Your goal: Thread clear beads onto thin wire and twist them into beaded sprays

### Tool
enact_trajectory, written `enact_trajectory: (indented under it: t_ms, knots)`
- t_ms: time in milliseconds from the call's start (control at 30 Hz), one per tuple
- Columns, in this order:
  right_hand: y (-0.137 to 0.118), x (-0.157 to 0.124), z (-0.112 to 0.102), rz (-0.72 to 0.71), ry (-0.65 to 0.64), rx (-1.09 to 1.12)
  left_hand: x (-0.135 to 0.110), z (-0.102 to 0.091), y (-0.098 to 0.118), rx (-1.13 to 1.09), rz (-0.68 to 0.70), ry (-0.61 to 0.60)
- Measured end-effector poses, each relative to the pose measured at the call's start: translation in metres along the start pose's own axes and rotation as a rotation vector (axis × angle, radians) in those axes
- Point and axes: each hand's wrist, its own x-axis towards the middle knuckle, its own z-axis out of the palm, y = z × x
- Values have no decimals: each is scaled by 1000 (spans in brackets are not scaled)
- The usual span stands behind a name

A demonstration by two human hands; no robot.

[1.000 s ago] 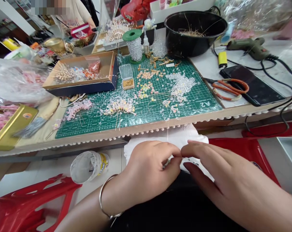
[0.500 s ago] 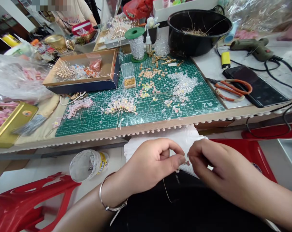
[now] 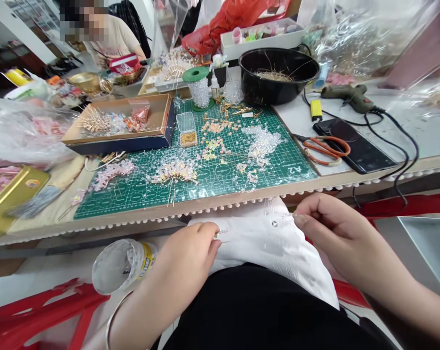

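My left hand [image 3: 185, 260] is closed in a pinch on the end of a thin beaded wire [image 3: 222, 232] over the white cloth [image 3: 267, 243] on my lap. My right hand [image 3: 331, 228] is pinched shut at the other side, holding the far end of the same fine strand, which is barely visible. The two hands are held apart below the table edge. A small clear bead [image 3: 274, 224] lies on the cloth between them.
A green cutting mat [image 3: 212, 170] carries loose beads, gold pins and a beaded hairpiece [image 3: 174, 172]. Orange scissors [image 3: 324, 146], a phone [image 3: 354, 146], a glue gun [image 3: 346, 95], a black bowl [image 3: 278, 73] and a cardboard tray [image 3: 121, 119] surround it. Another person sits far left. A plastic jar [image 3: 123, 265] lies below.
My hands were pinched together at the lap's middle; they have drawn apart, left to the left, right up to the right, stretching the strand. The view has tilted down slightly.
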Motion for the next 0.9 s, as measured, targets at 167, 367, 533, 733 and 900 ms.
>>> enact_trajectory:
  t_ms: [167, 367, 533, 733, 900]
  knots:
    - [-7, -7, 2, -38, 3, 117, -3, -1, 3, 40, 34, 37]
    - [-18, -19, -3, 76, -87, 450, 8, -6, 19, -626, 22, 18]
    - [-35, -27, 7, -26, -78, 440, 25, 9, 34, -1531, -126, -118]
    - [-30, -20, 24, -124, 24, 181, 27, 14, 44, -1864, -181, -222]
    - [-19, -17, 27, -69, 2, 230, 25, 14, 44, -1974, -197, -197]
